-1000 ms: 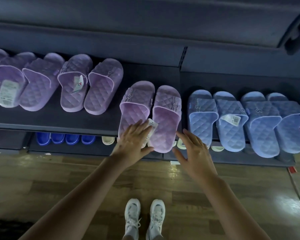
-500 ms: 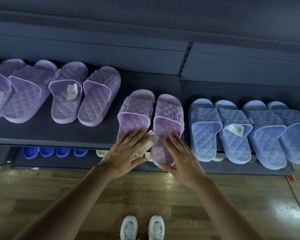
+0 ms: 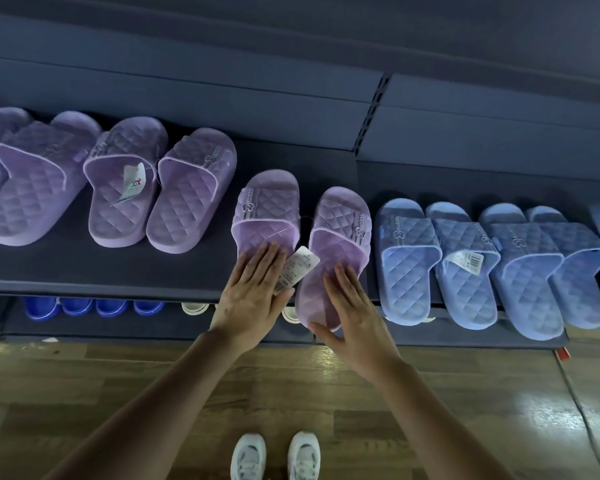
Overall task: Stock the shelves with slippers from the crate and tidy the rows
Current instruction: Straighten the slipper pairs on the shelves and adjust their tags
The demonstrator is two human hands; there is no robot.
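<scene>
Both hands lie flat and open on a pair of purple quilted slippers at the front of the dark shelf [image 3: 84, 268] — neither hand grips anything. The left hand [image 3: 253, 299] rests palm-down on the heel of the left purple slipper [image 3: 265, 216], its fingers spread over the footbed and its thumb side touching the white hang tag [image 3: 297, 268] that lies between the two slippers. The right hand [image 3: 350, 306] presses on the heel of the right purple slipper [image 3: 340, 237], whose heel overhangs the shelf's front edge.

The step in hand looks like tidying: this pair sits further forward than the other purple pairs [image 3: 160, 188] to the left and is splayed apart at the heels, with the light-blue slippers [image 3: 406, 258] just beside it on the right. No crate is in view, so stocking seems paused here.

The next move likely calls for sliding both slippers back toward the shelf wall — evenly, with flat palms — until the heels clear the edge and line up with the neighbours, and closing the gap between them. The right slipper needs care, since it lies close to the nearest blue one and could nudge it.
</scene>
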